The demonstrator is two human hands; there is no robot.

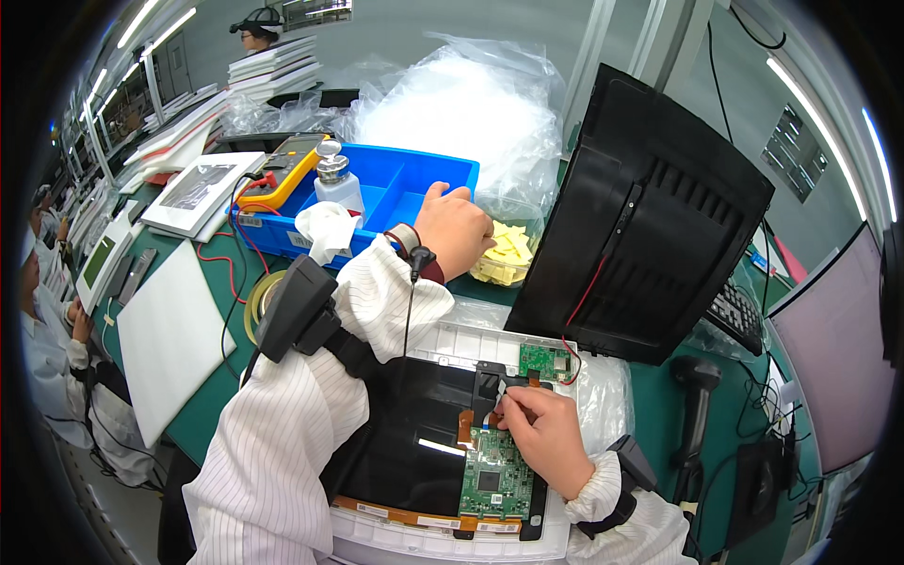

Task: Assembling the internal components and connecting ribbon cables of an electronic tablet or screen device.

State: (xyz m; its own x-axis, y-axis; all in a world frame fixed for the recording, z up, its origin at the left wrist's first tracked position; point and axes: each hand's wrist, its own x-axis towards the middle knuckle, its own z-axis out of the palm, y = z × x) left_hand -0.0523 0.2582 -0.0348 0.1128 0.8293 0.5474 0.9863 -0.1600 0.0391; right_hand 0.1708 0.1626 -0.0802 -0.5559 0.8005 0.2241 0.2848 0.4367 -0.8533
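Note:
My left hand (pixel 454 232) reaches over the right end of a blue divided bin (pixel 414 162), beside a clear plastic tub of yellow pads (pixel 508 247). Its fingers are curled, and their tips are mostly hidden, so I cannot make out what they hold. My right hand (pixel 546 435) pinches a white flat ribbon cable (pixel 488 414) between thumb and finger. That cable meets the top of a green circuit board (pixel 492 480), which lies on the right part of a black display panel (pixel 400 452). A smaller green board (pixel 544 362) sits in the white frame (pixel 461 341) above it.
A black casing (pixel 640 217) stands tilted at right, a red wire running down from it. A metal-topped bottle (pixel 336 184) and yellow multimeter (pixel 299 165) are at the bin. White foam sheet (pixel 179 339) lies left; barcode scanner (pixel 695 405) stands right. Other people sit far left.

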